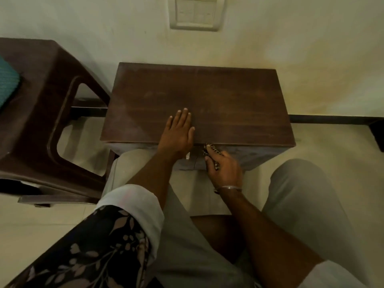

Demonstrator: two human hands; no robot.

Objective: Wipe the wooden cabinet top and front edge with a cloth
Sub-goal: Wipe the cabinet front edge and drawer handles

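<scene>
I am looking down at a small dark wooden cabinet [197,100] that stands against a pale wall, between my knees. Its flat top is a reddish brown with faint dull smears and a thin line running front to back down the middle. My left hand [178,132] lies flat and open on the top near the front edge, fingers together and pointing toward the wall. My right hand [223,169] is lower, in front of the cabinet, closed around a bunched cloth [211,151] with a dark and light checked pattern. The cloth is pressed against the cabinet front just under the top's front edge, near the middle. A thin bangle [228,187] circles my right wrist. A dark brown plastic chair [41,96] stands just left of the cabinet. A switch plate [196,13] sits on the wall above.
</scene>
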